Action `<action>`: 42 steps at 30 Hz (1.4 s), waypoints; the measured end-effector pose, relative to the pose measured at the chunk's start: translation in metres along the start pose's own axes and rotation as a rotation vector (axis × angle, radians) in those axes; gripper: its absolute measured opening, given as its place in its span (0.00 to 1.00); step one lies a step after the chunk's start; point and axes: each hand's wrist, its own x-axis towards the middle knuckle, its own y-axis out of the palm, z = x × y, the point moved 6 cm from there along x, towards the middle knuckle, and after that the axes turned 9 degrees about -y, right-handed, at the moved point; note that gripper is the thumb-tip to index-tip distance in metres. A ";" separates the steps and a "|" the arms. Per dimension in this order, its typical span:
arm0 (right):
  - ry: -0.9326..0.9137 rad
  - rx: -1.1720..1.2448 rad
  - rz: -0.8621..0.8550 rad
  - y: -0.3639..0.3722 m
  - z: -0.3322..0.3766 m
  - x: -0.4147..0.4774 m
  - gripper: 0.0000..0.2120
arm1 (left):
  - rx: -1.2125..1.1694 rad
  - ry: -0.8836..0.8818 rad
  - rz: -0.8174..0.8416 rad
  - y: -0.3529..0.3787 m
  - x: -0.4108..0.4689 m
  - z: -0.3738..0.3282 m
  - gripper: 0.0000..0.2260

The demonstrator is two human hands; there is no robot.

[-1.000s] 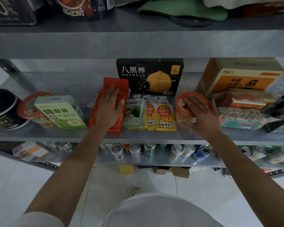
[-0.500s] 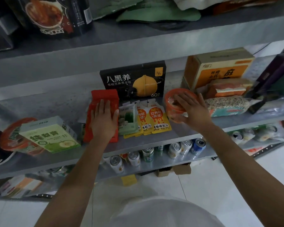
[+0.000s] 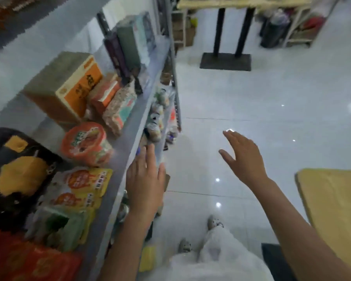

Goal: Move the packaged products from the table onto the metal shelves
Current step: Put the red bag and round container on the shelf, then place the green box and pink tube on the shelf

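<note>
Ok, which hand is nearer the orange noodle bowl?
Left. The left hand is at the shelf edge near the orange noodle bowl; the right hand is out over the floor.

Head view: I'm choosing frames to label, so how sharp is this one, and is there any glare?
Head view: motion blur smears the whole frame, so print on the orange bowl on the metal shelf is unreadable; head view: small glare spots dot the glossy floor; head view: the left hand and right hand are soft-edged, yet both show spread fingers holding nothing.
</note>
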 end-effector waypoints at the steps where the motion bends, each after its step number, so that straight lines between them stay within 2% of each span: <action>1: 0.104 -0.028 -0.016 -0.014 -0.024 -0.031 0.26 | 0.001 0.069 0.071 0.014 -0.005 -0.023 0.25; 5: 0.497 -0.099 -0.142 -0.075 -0.084 -0.163 0.25 | -0.005 0.354 0.236 0.055 -0.042 -0.111 0.27; 10: 0.860 -0.150 -0.266 -0.124 -0.094 -0.329 0.24 | -0.047 0.631 0.345 0.076 -0.123 -0.197 0.27; 16: 1.181 -0.200 -0.340 -0.168 -0.044 -0.528 0.26 | -0.082 0.918 0.475 0.077 -0.272 -0.265 0.27; 19: 1.330 -0.258 -0.408 -0.185 -0.004 -0.631 0.26 | -0.137 1.066 0.523 0.065 -0.363 -0.283 0.27; 24: 1.585 -0.325 -0.528 -0.199 0.064 -0.772 0.25 | -0.096 1.307 0.603 0.047 -0.497 -0.300 0.27; 28: 1.735 -0.333 -0.669 -0.200 0.108 -0.844 0.24 | -0.022 1.527 0.598 0.035 -0.576 -0.319 0.27; 33: 1.882 -0.334 -0.775 -0.196 0.132 -0.897 0.24 | 0.019 1.702 0.624 0.034 -0.649 -0.353 0.28; 42: 2.037 -0.314 -0.835 -0.214 0.091 -0.963 0.26 | 0.105 1.894 0.743 0.070 -0.764 -0.438 0.27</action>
